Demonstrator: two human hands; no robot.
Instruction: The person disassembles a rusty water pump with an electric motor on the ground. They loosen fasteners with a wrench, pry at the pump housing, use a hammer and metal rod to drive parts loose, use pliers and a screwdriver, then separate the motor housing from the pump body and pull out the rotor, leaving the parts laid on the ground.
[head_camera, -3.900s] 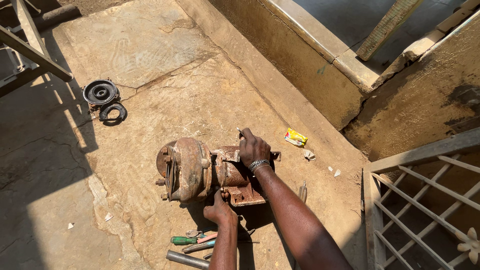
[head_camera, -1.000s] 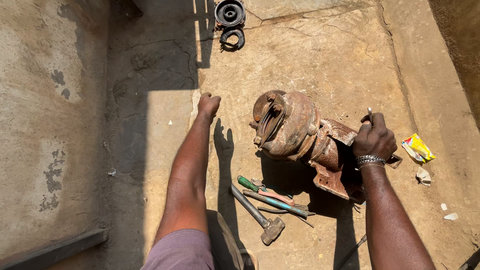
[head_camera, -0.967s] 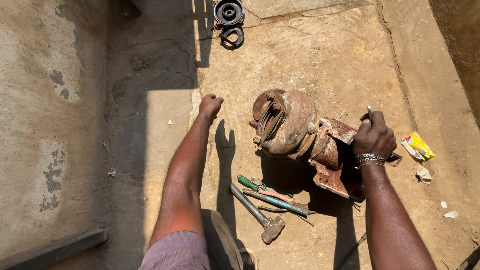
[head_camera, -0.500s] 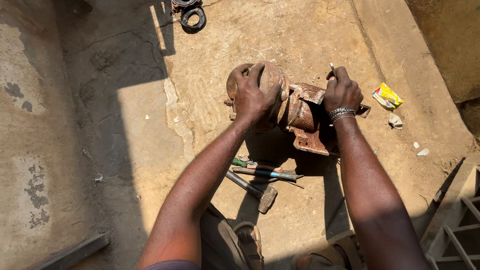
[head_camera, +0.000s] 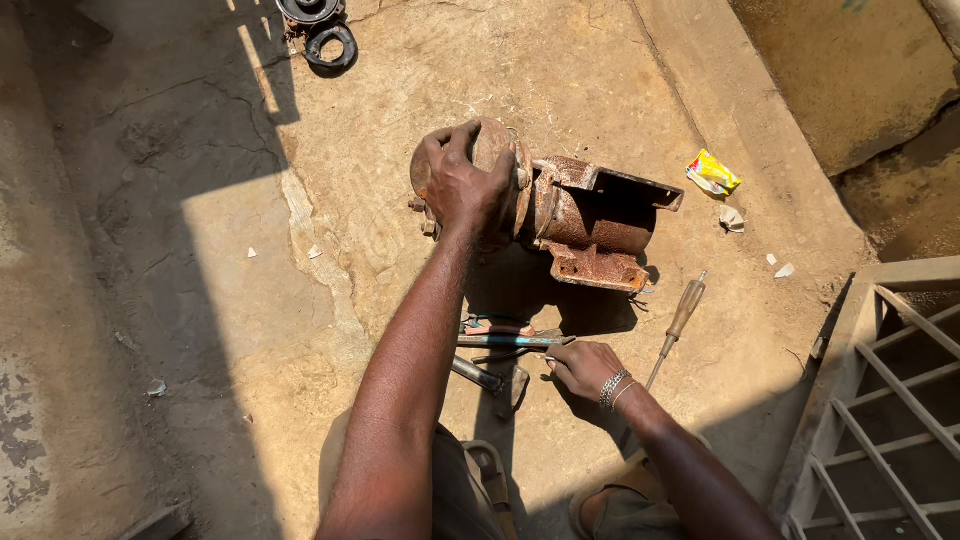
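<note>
Left hand (head_camera: 465, 190) grips 1 rusty pump (head_camera: 560, 215); right hand (head_camera: 582, 368) touches 1 pliers (head_camera: 510, 341).

Sunlit cracked concrete floor (head_camera: 600, 60), hard shadows

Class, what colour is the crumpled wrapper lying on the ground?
Yellow wrapper, seen in the head view.

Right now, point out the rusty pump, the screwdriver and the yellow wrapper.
rusty pump (head_camera: 590, 215), head view, on its barrel
screwdriver (head_camera: 686, 308), head view, on its handle
yellow wrapper (head_camera: 713, 172), head view, on its middle
</note>
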